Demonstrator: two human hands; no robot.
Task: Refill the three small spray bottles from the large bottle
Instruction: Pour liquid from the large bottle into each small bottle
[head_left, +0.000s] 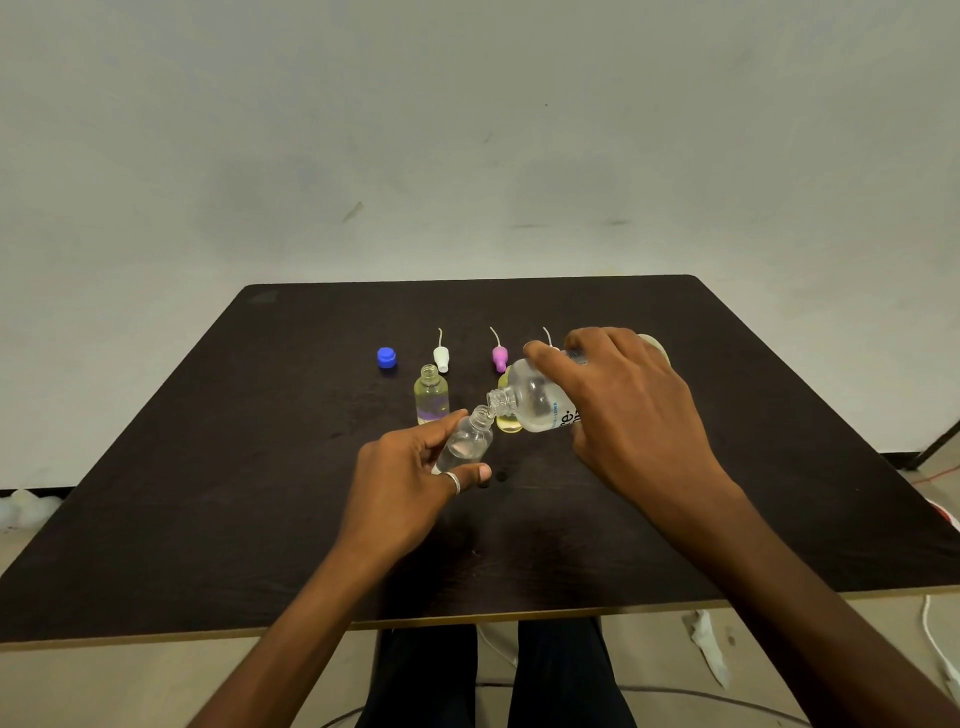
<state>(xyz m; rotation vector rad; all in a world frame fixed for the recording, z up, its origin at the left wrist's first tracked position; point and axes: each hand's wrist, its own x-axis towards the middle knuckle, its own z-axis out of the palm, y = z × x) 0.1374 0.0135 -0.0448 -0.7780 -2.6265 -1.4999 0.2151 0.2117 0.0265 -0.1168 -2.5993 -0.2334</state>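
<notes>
- The large bottle, clear plastic with blue print, is tipped over mid-bench. Its open neck points to 8 o'clock and meets the mouth of a small clear bottle.
- The right hand grips the large bottle from above; the left hand holds the tilted small clear bottle between thumb and fingers.
- At 11 o'clock from it, an uncapped bottle stands upright holding pale yellow liquid. A yellow bottle is partly hidden behind the large one.
- Farther back lie a blue cap, a white spray top and a pink spray top in a row on the dark bench, before a pale wall.
</notes>
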